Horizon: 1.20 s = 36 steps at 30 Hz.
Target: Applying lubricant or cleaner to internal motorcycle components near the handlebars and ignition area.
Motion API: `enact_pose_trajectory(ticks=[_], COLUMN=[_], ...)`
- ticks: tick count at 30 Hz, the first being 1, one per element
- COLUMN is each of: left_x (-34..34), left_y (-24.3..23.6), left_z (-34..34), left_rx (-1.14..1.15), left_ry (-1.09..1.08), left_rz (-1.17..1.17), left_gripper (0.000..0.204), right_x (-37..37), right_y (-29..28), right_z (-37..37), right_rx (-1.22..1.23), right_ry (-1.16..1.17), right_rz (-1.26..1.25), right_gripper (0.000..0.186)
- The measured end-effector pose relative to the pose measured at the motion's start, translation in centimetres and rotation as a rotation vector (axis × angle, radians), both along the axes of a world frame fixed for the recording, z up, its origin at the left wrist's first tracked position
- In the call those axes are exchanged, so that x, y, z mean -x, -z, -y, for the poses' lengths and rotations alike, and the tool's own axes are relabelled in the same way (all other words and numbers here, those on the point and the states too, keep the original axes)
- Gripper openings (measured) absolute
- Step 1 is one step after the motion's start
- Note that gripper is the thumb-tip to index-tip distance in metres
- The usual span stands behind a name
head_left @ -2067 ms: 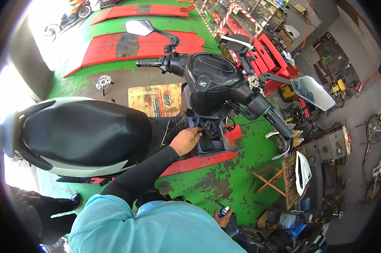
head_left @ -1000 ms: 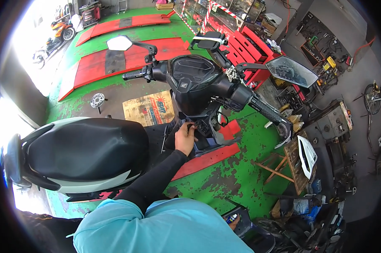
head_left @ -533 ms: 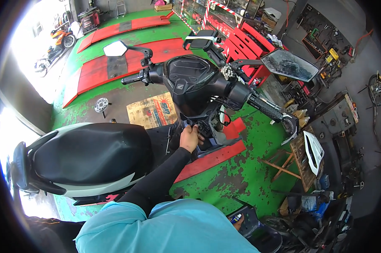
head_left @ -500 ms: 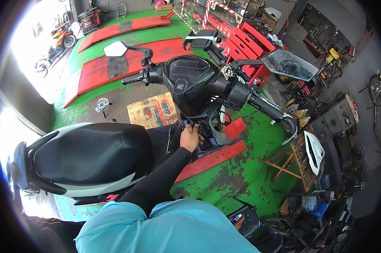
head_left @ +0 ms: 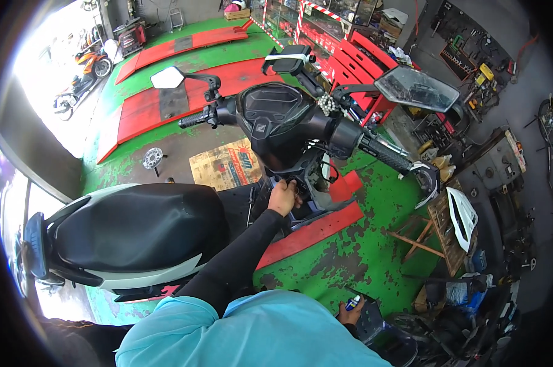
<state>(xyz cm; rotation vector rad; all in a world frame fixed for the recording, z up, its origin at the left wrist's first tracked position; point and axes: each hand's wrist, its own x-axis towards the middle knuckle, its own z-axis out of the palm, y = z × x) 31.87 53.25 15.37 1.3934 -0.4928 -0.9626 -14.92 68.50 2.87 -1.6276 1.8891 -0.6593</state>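
A black scooter with a long seat (head_left: pixel 142 227) stands across the view, its handlebar and dash (head_left: pixel 273 105) at the top middle. My left hand (head_left: pixel 284 197) reaches down behind the steering column, at the opened inner front panel (head_left: pixel 313 197). Its fingers are pressed together there; what they pinch, if anything, is hidden. Low and right of my body, my right hand (head_left: pixel 350 314) is wrapped round a small blue bottle with a white top (head_left: pixel 353 303), held beside a loose dark panel (head_left: pixel 374 324).
A flattened cardboard sheet (head_left: pixel 224 166) lies beyond the footboard. Red lift ramps (head_left: pixel 142 125) and a red tool cabinet (head_left: pixel 359 64) stand behind. At right, a white fairing piece (head_left: pixel 461 217) rests on a wooden stand (head_left: pixel 441 229). Scooter parts crowd the lower right.
My right hand has come further into view with the bottle, up past my side. My left hand stays at the inner panel, its fingers slightly shifted. The whole view has swung a little.
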Motion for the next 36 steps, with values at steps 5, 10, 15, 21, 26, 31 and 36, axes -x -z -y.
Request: enact_pose_trajectory(ticks=[5,10,15,21,26,31,36], left_x=[-0.4,-0.8,-0.2,0.6,-1.5,-1.1,0.0], left_y=[-1.9,-2.4,-1.5,-1.8,-2.2,-2.1,1.7], left_z=[-1.5,-2.4,-1.5,-1.4,-2.1,-1.7,0.7], left_rx=[-0.088,-0.084,-0.094,-0.156,-0.124,-0.133,-0.138], left_ry=[0.012,0.033,-0.003,-0.016,0.08,0.132,-0.103], left_rz=[0.818,1.316,0.385,0.383,1.276,1.261,0.176], left_gripper=[0.023,0.025,0.035,0.035,0.026,0.03,0.05], right_x=[0.0,1.1,1.0,1.8,2.1,2.4,1.5], right_y=[0.2,1.1,0.8,1.4,1.0,1.6,0.8], right_z=[-0.4,-2.1,-2.9,-2.8,-2.8,-2.8,-3.2], right_rx=[-0.042,-0.072,-0.118,-0.169,-0.14,-0.091,-0.049], right_ry=[0.007,-0.015,0.024,0.134,0.074,0.074,0.074], right_rz=[0.025,-0.045,-0.046,-0.004,-0.016,-0.003,-0.007], right_gripper=[0.086,0.086,0.086,0.083,0.084,0.085,0.085])
